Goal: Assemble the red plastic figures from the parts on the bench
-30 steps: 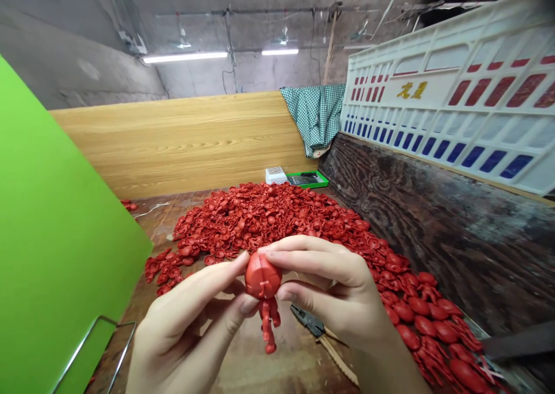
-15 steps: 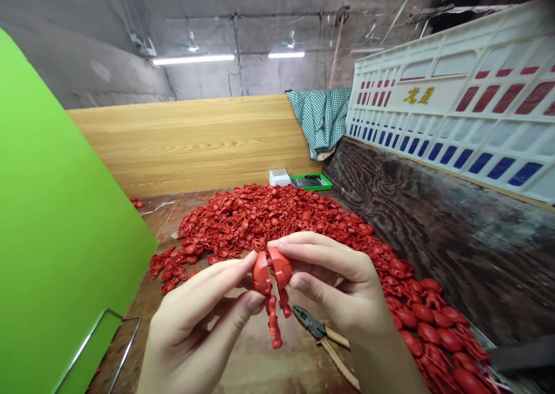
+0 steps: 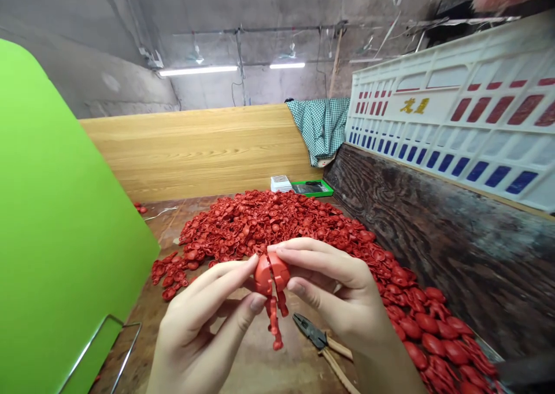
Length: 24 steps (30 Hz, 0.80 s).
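Between my hands are two red plastic half-shells, set face to face with a thin gap along the seam. My left hand (image 3: 217, 319) pinches the left half-shell (image 3: 262, 275) between thumb and fingers. The right half-shell (image 3: 281, 271) is pinched by my right hand (image 3: 333, 284), its fingertips at the top and its thumb at the side. Thin jointed legs dangle below the round body. Pliers (image 3: 314, 333) with tan handles lie on the table under my right hand, partly hidden by it.
A large heap of red plastic parts (image 3: 269, 220) covers the table behind my hands and runs down the right side. A green panel (image 3: 65, 220) with a wire stand (image 3: 97, 348) borders the left. White crates (image 3: 451, 116) sit on a dark ledge at right; a green tray (image 3: 312, 188) lies behind.
The two half-shells have come closer together, and the gap between them has narrowed. My hands keep their pinches, and the view has tilted slightly upward.
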Tool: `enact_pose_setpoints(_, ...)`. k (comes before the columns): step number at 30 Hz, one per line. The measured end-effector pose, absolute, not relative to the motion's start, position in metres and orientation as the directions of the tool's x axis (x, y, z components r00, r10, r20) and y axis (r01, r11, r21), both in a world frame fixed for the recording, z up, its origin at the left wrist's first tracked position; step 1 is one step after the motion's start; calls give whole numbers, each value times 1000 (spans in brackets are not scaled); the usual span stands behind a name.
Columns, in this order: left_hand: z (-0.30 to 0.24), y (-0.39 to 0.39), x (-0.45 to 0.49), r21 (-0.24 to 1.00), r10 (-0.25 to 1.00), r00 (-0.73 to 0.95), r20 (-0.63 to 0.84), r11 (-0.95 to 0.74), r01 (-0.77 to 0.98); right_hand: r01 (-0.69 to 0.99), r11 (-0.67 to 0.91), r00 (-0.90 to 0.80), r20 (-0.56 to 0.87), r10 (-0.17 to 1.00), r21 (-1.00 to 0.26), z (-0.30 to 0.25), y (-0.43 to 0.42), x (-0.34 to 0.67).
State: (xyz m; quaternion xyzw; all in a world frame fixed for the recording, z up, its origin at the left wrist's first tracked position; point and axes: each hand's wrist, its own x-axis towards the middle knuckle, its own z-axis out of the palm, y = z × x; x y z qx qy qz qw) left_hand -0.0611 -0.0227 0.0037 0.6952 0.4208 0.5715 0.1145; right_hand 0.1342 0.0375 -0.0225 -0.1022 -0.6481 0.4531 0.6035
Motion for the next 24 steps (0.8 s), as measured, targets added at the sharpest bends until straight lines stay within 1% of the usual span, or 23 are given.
enact_pose_setpoints(5,-1,-22,-64,612,697,-5,717,-627,483,-379,603,-246,704,666,-702,-21,37,135)
enact_pose_setpoints(11,-4,-21,-66,566,661,20,750,-657,498,-270,699,-232,749,621,-662,-20,38,135)
enact_pose_setpoints(14,-3,-21,-66,561,659,31,751,-663,497,-298,690,-239,751,616,-660,-21,37,134)
enact_pose_setpoints(19,-2,-21,-62,573,661,16,751,-662,483,-335,632,-242,712,660,-699,-21,36,134)
enact_pose_setpoints(24,-1,-21,-61,572,662,23,749,-663,483,-332,660,-217,735,642,-674,-18,37,135)
